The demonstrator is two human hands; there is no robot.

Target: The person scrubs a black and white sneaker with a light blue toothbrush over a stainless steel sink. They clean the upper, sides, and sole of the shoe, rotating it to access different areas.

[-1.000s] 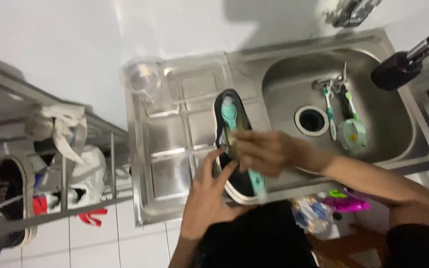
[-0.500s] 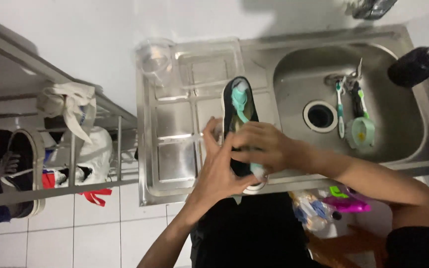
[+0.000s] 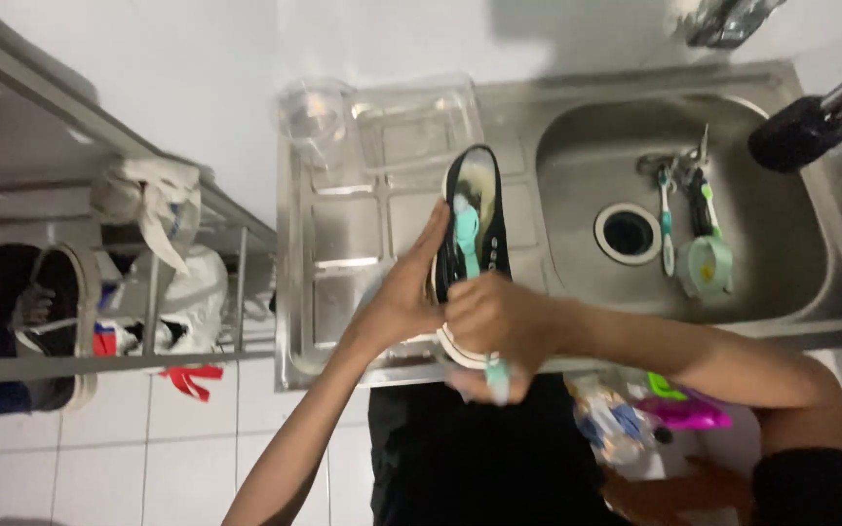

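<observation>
A black shoe with a white sole is held over the steel drainboard, toe pointing away from me. My left hand grips its left side. My right hand is closed on a teal-handled brush whose head rests inside the shoe's opening. The heel of the shoe is hidden behind my right hand.
The sink basin to the right holds brushes beside the drain. A clear plastic container stands at the back of the drainboard. A metal rack with shoes and bags is on the left. A black-handled pan juts in at the right.
The view has shifted so the sink sits more to the right. The shoe has tilted up, and the brush has moved along the inside of it.
</observation>
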